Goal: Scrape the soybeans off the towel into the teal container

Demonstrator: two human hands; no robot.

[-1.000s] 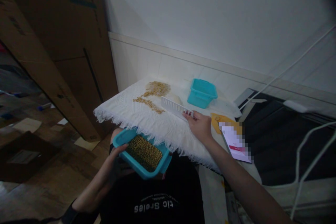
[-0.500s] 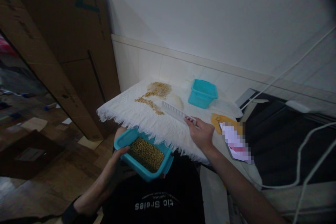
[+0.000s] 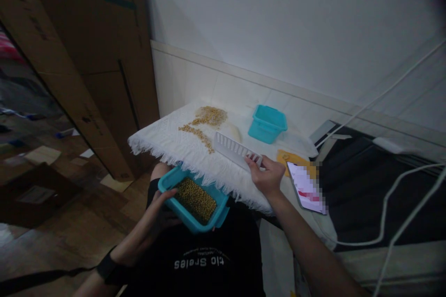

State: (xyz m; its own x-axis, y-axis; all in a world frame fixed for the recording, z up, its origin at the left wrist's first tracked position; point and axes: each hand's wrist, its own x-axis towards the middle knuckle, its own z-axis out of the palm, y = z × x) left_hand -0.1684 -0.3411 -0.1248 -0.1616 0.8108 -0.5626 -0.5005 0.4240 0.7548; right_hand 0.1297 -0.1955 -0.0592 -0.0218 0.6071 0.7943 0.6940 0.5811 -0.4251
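Note:
My left hand (image 3: 160, 211) grips the near-left rim of a teal plastic container (image 3: 220, 217), thumb over the edge. Many yellow soybeans (image 3: 197, 197) lie inside it. The container is held at the table's front edge, beneath the fringe of a white cloth (image 3: 167, 141). My right hand (image 3: 268, 174) is closed on one end of a white slotted plastic strip (image 3: 233, 148), which stands on its long edge over the cloth. Left of the strip's far end, a line of loose soybeans (image 3: 198, 133) runs toward the front. A larger patch of soybeans (image 3: 211, 115) lies behind it.
A second teal container (image 3: 267, 125) stands near the wall. To the right are a yellow-orange item (image 3: 284, 158), a phone (image 3: 306, 190) and white cables (image 3: 385, 213). A tall cardboard box (image 3: 104, 69) rises at the left, with clutter on the floor beyond.
The strip has turned so that more of its slotted face shows. The held container has shifted slightly right in view, still in my left hand. The camera view has moved a little.

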